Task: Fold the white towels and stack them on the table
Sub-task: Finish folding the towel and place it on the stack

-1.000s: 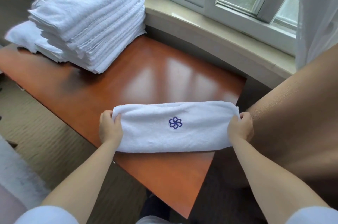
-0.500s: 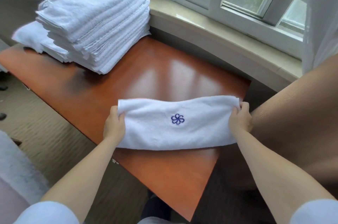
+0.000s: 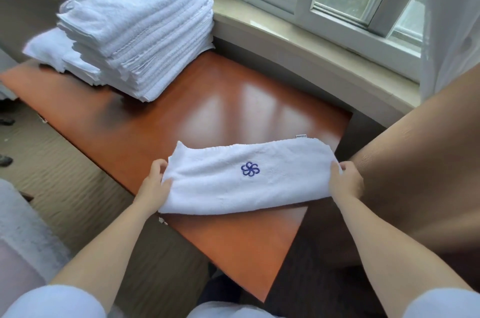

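We see the white towel [image 3: 246,177] folded into a long, plush band with a blue flower emblem [image 3: 250,168] on top and a small tag at its far edge, lying on the near corner of the orange-brown table [image 3: 207,110], well apart from the tall stack of folded towels [image 3: 140,32] at the table's far left end. Our left hand [image 3: 153,185] pinches the band's left end and our right hand [image 3: 346,184] grips its right end, fingers curled round the cloth, both forearms reaching forward. Its long axis runs left to right across the table, with the left end raised a little.
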`<state>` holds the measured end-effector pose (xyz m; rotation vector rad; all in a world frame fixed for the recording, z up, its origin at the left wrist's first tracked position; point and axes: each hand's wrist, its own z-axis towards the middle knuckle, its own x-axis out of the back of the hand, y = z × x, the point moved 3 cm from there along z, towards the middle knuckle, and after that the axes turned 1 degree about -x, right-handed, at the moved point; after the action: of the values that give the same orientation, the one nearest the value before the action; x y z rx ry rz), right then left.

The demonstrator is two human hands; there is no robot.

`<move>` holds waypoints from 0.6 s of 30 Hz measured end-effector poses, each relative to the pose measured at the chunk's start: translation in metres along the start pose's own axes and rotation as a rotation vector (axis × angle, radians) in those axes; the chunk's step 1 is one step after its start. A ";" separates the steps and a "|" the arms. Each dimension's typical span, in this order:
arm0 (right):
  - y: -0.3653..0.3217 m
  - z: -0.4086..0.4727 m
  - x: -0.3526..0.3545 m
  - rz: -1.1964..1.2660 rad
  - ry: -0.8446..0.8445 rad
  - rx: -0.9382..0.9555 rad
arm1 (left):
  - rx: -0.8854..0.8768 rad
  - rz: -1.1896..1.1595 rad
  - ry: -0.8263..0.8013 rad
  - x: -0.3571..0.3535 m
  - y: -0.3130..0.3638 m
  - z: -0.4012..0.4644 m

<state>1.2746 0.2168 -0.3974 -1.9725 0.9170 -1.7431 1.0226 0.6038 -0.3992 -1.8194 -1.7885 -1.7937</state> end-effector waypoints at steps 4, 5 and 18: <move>0.005 -0.003 0.011 -0.104 -0.059 -0.047 | 0.016 0.062 0.052 -0.009 0.004 -0.009; 0.012 -0.005 0.009 -0.167 -0.159 -0.083 | 0.059 0.059 0.013 -0.014 0.003 -0.011; 0.008 -0.002 0.000 -0.022 -0.074 -0.178 | 0.196 -0.142 0.142 -0.012 0.022 0.013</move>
<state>1.2706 0.2119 -0.4023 -2.1501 1.0607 -1.6378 1.0499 0.5967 -0.3973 -1.4917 -2.0010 -1.6739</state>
